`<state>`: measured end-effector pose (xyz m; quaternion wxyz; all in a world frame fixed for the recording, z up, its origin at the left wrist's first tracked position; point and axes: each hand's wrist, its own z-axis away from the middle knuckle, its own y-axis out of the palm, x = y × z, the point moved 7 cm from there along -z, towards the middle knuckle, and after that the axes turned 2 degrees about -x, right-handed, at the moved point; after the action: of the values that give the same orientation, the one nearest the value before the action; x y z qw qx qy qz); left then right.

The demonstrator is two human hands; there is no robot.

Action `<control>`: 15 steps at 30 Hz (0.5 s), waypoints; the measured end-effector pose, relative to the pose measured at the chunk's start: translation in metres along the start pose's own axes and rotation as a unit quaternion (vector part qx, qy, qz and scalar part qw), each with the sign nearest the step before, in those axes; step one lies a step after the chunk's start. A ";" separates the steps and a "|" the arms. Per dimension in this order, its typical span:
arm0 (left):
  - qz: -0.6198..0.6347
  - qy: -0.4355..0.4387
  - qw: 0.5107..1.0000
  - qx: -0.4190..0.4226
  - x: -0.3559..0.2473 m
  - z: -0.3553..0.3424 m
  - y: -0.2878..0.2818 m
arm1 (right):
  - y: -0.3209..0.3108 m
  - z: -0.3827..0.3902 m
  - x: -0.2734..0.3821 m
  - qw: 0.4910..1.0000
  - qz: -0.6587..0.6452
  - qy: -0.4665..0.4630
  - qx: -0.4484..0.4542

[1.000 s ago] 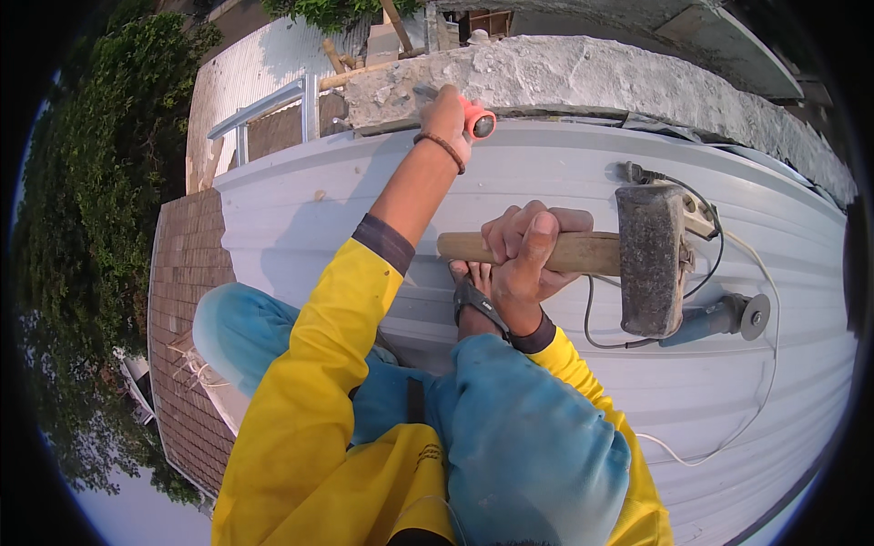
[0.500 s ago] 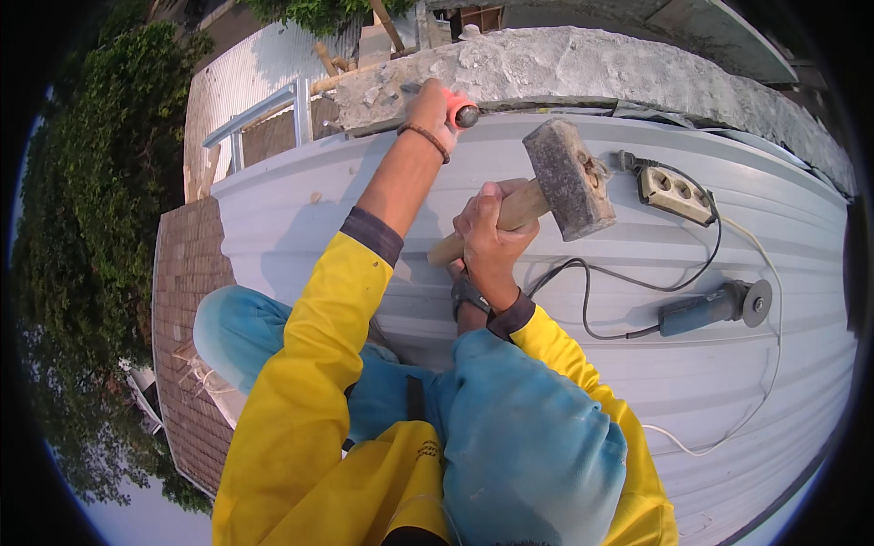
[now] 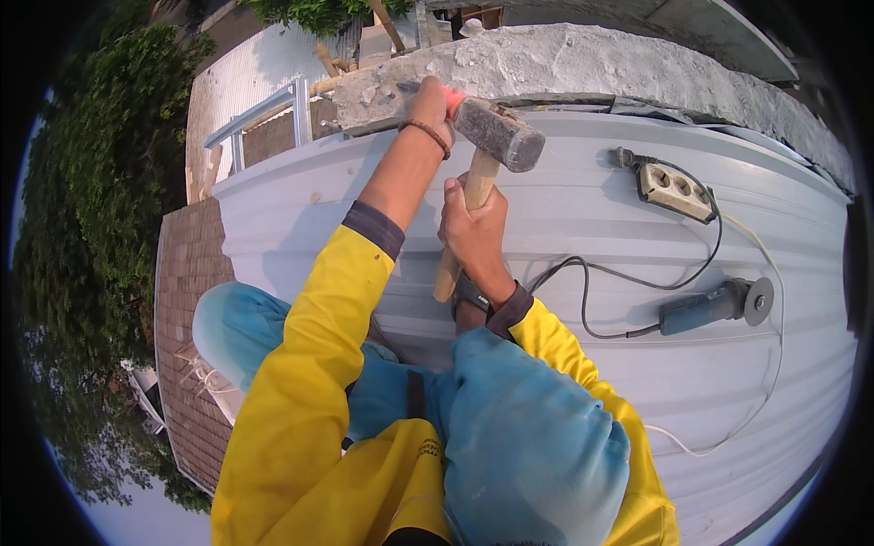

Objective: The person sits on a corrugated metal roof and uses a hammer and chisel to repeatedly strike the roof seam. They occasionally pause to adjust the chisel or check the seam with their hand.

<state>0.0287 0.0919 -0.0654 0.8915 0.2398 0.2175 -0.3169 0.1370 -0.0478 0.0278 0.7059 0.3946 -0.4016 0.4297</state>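
Note:
My left hand (image 3: 431, 114) is closed round a chisel with an orange grip guard (image 3: 452, 98), held at the pale rough concrete edge (image 3: 583, 64). My right hand (image 3: 475, 227) grips the wooden handle of a heavy hammer (image 3: 501, 138); its dusty metal head is at the chisel's top, partly covering the orange guard. Both forearms are in yellow sleeves. My blue-clad legs are bent on the pale ribbed metal roofing (image 3: 592, 209), with a foot partly hidden below my right hand.
At the right lie a power strip (image 3: 675, 191) with cords and a blue angle grinder (image 3: 701, 308). A metal frame (image 3: 300, 114) stands beyond the roofing's upper left edge. A tiled roof (image 3: 191, 309) and trees (image 3: 82, 182) lie to the left.
The hammer has swung up and leftward from over the roofing to the chisel, its head turning. My left hand has shifted slightly up and left with the chisel.

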 end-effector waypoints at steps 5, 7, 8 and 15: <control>0.031 -0.013 0.999 0.024 0.002 0.000 -0.001 | -0.022 0.014 0.009 0.999 -0.037 -0.013 0.015; 0.014 -0.002 1.000 0.013 0.001 -0.001 -0.002 | -0.029 0.019 0.019 0.988 -0.137 -0.063 -0.042; 0.033 -0.003 0.999 -0.002 0.001 -0.002 -0.003 | -0.032 0.018 0.021 0.973 -0.201 -0.082 -0.076; 0.024 0.003 1.000 0.000 -0.002 -0.006 -0.003 | -0.007 -0.001 -0.013 0.996 0.053 0.071 0.017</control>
<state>0.0239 0.0941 -0.0697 0.8984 0.2460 0.2138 -0.2945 0.1394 -0.0532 0.0139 0.7020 0.3534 -0.3636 0.5002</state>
